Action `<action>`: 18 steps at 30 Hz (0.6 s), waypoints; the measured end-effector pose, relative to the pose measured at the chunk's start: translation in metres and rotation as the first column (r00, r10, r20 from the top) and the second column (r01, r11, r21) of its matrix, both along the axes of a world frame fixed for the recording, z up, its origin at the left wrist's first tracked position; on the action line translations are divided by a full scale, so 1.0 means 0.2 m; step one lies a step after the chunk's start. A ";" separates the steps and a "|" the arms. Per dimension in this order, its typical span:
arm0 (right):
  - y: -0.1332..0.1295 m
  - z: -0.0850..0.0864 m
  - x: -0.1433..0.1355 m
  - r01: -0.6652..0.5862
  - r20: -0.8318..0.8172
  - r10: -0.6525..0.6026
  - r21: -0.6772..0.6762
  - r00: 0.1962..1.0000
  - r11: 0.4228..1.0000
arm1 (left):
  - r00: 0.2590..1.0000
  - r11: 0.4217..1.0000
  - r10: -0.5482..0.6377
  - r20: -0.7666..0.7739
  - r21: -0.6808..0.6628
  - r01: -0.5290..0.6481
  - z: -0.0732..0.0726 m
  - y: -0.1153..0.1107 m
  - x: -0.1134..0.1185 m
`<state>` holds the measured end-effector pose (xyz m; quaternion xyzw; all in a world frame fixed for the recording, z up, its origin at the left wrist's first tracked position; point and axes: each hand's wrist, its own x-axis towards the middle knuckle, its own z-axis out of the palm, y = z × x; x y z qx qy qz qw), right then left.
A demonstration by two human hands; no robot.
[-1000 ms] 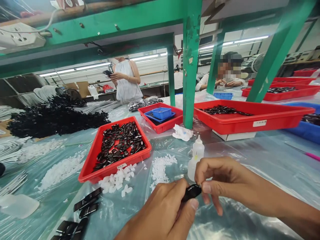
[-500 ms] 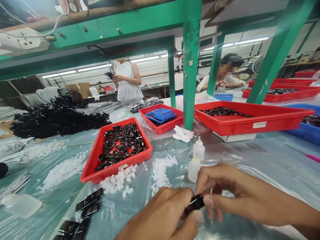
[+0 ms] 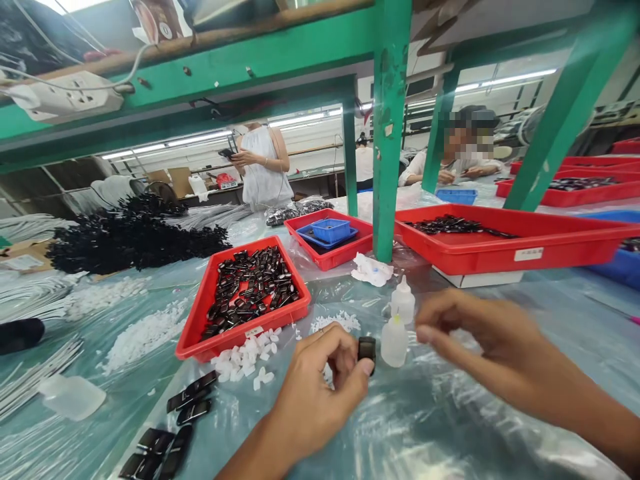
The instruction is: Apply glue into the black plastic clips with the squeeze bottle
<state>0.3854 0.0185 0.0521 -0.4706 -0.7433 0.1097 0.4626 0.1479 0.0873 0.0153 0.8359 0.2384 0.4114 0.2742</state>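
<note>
Left hand [image 3: 320,387]: one glossy black part [image 3: 367,353] is held in the grip, clasped between thumb and fingers over the surface [image 3: 425,433], just beside the front bottle [image 3: 395,342]. Right hand [image 3: 480,340]: held well apart from the part, near the bottles; the grip is narrow, thumb and forefinger drawn together, and whether anything small is pinched there cannot be told. Rear bottle [image 3: 403,301]: stood upright behind the front one. Red tray [image 3: 193,340]: filled with many black pieces [image 3: 250,287]. White oval pieces [image 3: 245,360]: heaped against the tray's near side. Small white bits [image 3: 336,322]: spread beyond the left hand. Loose black parts [image 3: 193,395]: laid in two clusters at the lower left.
</note>
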 end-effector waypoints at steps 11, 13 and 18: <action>0.11 -0.04 0.15 0.239 0.044 -0.348 0.647 0.936 0.724 | 0.969 0.859 0.236 0.068 0.452 -0.241 0.27 0.24 0.45; 0.13 -0.03 0.26 0.312 -0.002 -0.440 0.708 0.898 0.633 | 0.966 0.852 0.257 -0.024 0.477 -0.215 0.45 0.32 0.73; 0.16 -0.01 0.45 0.408 -0.056 -0.567 0.753 0.822 0.517 | 0.942 0.834 0.292 -0.164 0.527 -0.166 0.71 0.33 1.03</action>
